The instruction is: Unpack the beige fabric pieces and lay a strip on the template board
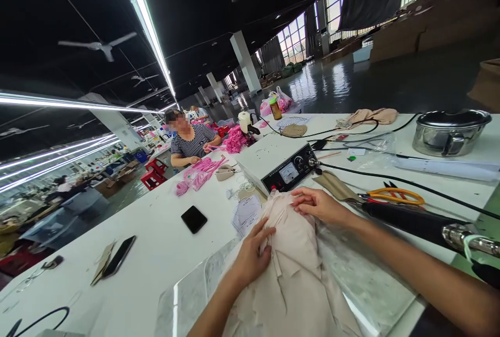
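Nearest me, a heap of beige fabric pieces point(291, 274) lies on a clear sheet on the white table point(156, 253). The left hand point(250, 259) has its fingers pinched together on a strip at the heap's top; the right hand point(318, 205) rests there with fingers curled on the cloth. Most pieces look unsorted, so the work seems early. Beyond sit orange scissors point(394, 195), a control box point(287, 170), and farther left a seated person point(189, 141).

Both bare forearms reach forward from the lower edge and angle toward each other; the left hand point(252, 253) lies palm down, fingers curled and pinching, thumb stretched toward the middle. The right hand point(318, 204) sits just beyond it — palm down, fingers bent inward, wrist straight, near the left hand but apart.
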`<state>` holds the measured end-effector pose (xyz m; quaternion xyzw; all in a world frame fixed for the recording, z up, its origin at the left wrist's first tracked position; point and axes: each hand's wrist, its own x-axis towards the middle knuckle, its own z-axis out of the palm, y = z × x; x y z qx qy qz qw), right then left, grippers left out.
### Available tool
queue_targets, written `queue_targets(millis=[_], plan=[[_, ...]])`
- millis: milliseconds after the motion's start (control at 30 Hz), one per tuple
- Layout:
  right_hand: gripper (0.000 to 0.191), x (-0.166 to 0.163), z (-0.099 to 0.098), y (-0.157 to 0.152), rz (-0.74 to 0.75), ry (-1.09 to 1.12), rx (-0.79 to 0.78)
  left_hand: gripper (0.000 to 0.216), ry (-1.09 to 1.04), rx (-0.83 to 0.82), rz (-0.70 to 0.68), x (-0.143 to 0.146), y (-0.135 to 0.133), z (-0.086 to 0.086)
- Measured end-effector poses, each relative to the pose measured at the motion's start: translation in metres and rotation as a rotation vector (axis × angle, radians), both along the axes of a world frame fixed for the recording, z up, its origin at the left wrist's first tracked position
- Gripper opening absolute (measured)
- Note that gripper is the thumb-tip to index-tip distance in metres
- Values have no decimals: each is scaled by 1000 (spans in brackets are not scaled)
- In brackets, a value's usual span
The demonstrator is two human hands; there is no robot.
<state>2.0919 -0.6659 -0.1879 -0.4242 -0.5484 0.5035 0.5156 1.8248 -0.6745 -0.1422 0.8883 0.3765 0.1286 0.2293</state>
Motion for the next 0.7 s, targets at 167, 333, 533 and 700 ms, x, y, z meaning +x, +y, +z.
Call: queue_targets(millis=[167, 333, 533, 700], plan=[[40, 13, 2, -9, 39, -83, 70, 49, -19, -23, 85, 1, 2, 2], [40, 18, 11, -24, 47, -240, 122, 40, -30, -55, 120, -1, 3, 6], [20, 15, 12, -35, -12, -387, 175, 25, -66, -90, 156, 2, -8, 11], [25, 13, 5, -57, -179, -429, 41, 34, -131, -101, 350, 3, 2, 11]])
